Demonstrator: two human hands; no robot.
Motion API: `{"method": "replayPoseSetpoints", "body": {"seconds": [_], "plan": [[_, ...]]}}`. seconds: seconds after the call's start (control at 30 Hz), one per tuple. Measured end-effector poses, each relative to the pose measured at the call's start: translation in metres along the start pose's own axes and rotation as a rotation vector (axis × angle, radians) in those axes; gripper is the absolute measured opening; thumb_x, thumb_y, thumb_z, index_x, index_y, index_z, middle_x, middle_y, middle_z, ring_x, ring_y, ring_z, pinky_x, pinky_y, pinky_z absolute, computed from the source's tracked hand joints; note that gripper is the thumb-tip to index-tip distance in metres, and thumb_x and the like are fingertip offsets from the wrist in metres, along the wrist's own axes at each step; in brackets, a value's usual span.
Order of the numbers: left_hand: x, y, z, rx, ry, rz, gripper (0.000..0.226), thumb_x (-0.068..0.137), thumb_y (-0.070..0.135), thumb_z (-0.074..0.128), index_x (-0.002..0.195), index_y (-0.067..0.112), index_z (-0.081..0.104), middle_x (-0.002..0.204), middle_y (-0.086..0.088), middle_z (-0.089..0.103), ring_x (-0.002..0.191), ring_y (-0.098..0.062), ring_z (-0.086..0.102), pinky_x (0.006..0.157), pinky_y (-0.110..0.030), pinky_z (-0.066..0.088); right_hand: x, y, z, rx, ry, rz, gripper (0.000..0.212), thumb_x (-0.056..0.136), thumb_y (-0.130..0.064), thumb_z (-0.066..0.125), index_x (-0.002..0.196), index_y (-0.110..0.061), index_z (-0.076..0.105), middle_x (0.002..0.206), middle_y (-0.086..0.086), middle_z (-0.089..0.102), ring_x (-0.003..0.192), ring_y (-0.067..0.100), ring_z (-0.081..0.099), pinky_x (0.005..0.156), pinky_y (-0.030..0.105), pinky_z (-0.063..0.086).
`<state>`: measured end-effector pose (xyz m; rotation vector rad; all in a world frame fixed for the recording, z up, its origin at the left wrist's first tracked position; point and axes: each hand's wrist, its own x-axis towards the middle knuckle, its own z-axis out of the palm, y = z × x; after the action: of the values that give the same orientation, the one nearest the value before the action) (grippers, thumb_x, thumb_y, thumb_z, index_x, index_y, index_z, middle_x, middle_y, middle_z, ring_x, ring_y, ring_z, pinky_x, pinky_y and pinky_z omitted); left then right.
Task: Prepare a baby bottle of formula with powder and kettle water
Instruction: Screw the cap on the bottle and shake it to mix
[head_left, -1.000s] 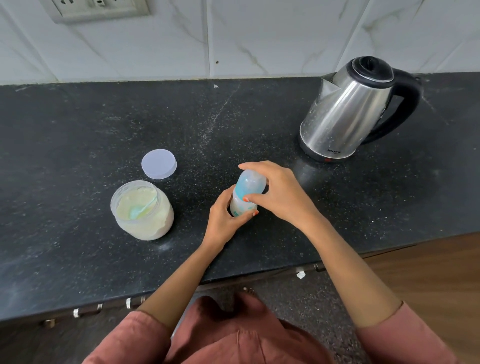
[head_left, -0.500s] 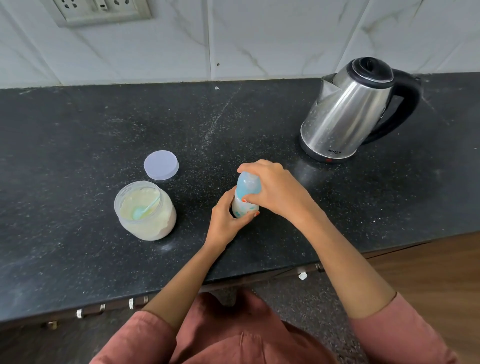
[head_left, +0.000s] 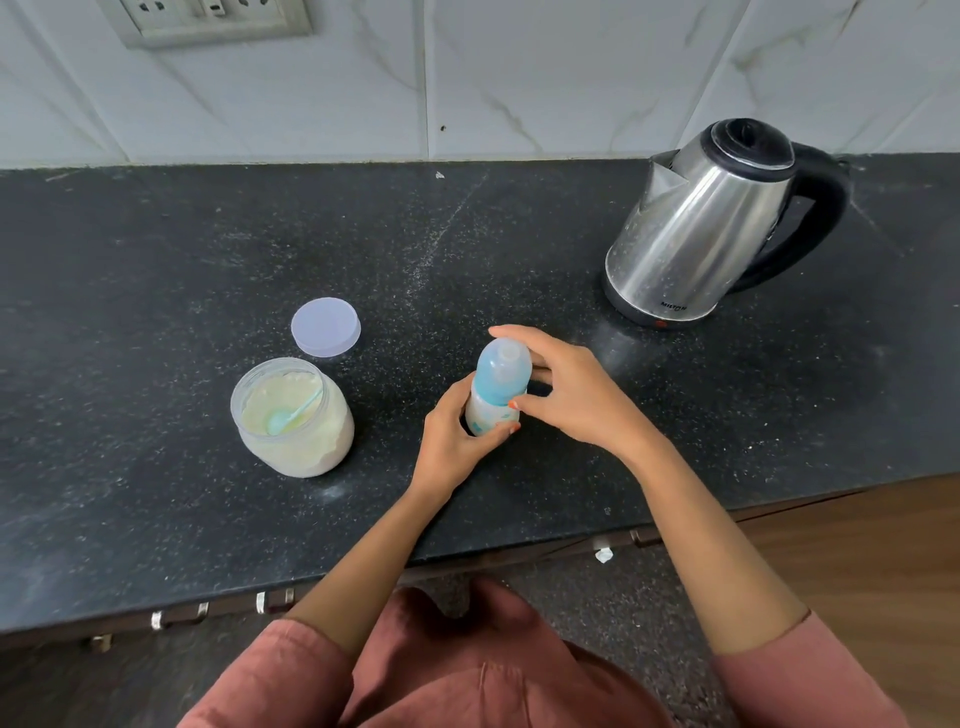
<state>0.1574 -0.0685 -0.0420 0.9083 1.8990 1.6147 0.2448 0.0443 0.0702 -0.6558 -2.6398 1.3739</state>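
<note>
A baby bottle (head_left: 497, 387) with a blue translucent cap stands upright on the black counter (head_left: 156, 249). My left hand (head_left: 453, 441) grips its lower body from the left. My right hand (head_left: 571, 389) curls round the cap from the right, thumb near the blue collar. An open jar of pale formula powder (head_left: 293, 418) with a blue scoop (head_left: 288, 415) in it sits to the left. Its round lid (head_left: 325, 326) lies flat behind the jar. A steel kettle (head_left: 701, 228) with a black handle stands at the back right, lid closed.
A white tiled wall with a socket plate (head_left: 213, 18) runs behind the counter. The counter's front edge runs below my forearms, with drawer handles (head_left: 176, 618) under it. Wooden floor shows at the lower right.
My right hand has shifted on the cap, fingers now spread further round its far side and top exposed. The left hand and the bottle stay in place.
</note>
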Motion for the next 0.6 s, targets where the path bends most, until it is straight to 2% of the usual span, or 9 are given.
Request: {"method": "replayPoseSetpoints", "body": {"seconds": [0.13,0.23,0.3,0.37,0.43,0.5,0.6], "plan": [[0.000,0.000,0.000,0.002,0.006,0.007,0.059,0.071,0.020,0.079,0.123,0.025,0.051,0.120,0.004,0.060,0.111,-0.007,0.056,0.092,-0.018,0.047,0.001,0.007,0.007,-0.054,0.132,-0.011,0.063,0.069,-0.011,0.077,0.125,-0.025,0.050,0.121,-0.005,0.056,0.104,0.007,0.054,0.084,0.018,0.049],[0.000,0.001,0.000,0.005,0.010,0.008,0.059,0.072,0.016,0.078,0.124,0.024,0.051,0.120,0.006,0.060,0.111,-0.004,0.056,0.091,-0.014,0.045,0.000,0.014,0.023,-0.045,0.249,0.014,0.061,0.067,-0.023,0.080,0.120,-0.018,0.051,0.110,-0.005,0.047,0.095,0.005,0.050,0.074,0.007,0.041],[0.000,0.001,0.000,0.016,0.011,0.017,0.058,0.073,0.014,0.077,0.123,0.025,0.051,0.118,0.012,0.058,0.110,0.002,0.054,0.090,-0.011,0.043,-0.001,0.019,0.031,0.056,0.246,0.032,0.068,0.067,-0.021,0.080,0.126,-0.019,0.046,0.116,-0.006,0.042,0.106,0.005,0.046,0.082,0.006,0.038],[0.000,0.001,-0.001,0.028,0.009,0.027,0.058,0.073,0.014,0.077,0.123,0.026,0.050,0.117,0.015,0.057,0.110,0.003,0.054,0.090,-0.010,0.043,-0.001,0.024,0.031,0.256,0.134,0.043,0.079,0.070,-0.009,0.076,0.135,-0.026,0.035,0.133,-0.009,0.038,0.122,0.002,0.040,0.098,0.011,0.034],[0.000,0.000,-0.001,0.012,0.007,0.023,0.058,0.073,0.016,0.077,0.123,0.028,0.049,0.119,0.010,0.058,0.111,-0.003,0.055,0.091,-0.014,0.044,0.000,0.029,0.028,0.426,0.012,0.028,0.080,0.074,0.004,0.069,0.133,-0.034,0.033,0.142,-0.009,0.038,0.130,0.003,0.037,0.108,0.020,0.031],[0.000,-0.001,0.000,-0.001,0.005,0.020,0.058,0.072,0.018,0.078,0.122,0.028,0.051,0.120,0.006,0.060,0.111,-0.007,0.056,0.093,-0.020,0.046,0.002,0.033,0.027,0.467,0.021,0.015,0.072,0.074,0.009,0.066,0.124,-0.036,0.041,0.136,-0.004,0.047,0.129,0.009,0.042,0.109,0.028,0.034],[0.000,-0.001,0.000,0.007,0.008,0.018,0.059,0.072,0.019,0.079,0.124,0.023,0.052,0.121,0.005,0.060,0.111,-0.007,0.056,0.093,-0.022,0.047,0.004,0.032,0.030,0.445,0.161,0.044,0.063,0.067,0.009,0.073,0.113,-0.027,0.050,0.119,-0.008,0.055,0.119,0.009,0.050,0.103,0.023,0.040]]}}
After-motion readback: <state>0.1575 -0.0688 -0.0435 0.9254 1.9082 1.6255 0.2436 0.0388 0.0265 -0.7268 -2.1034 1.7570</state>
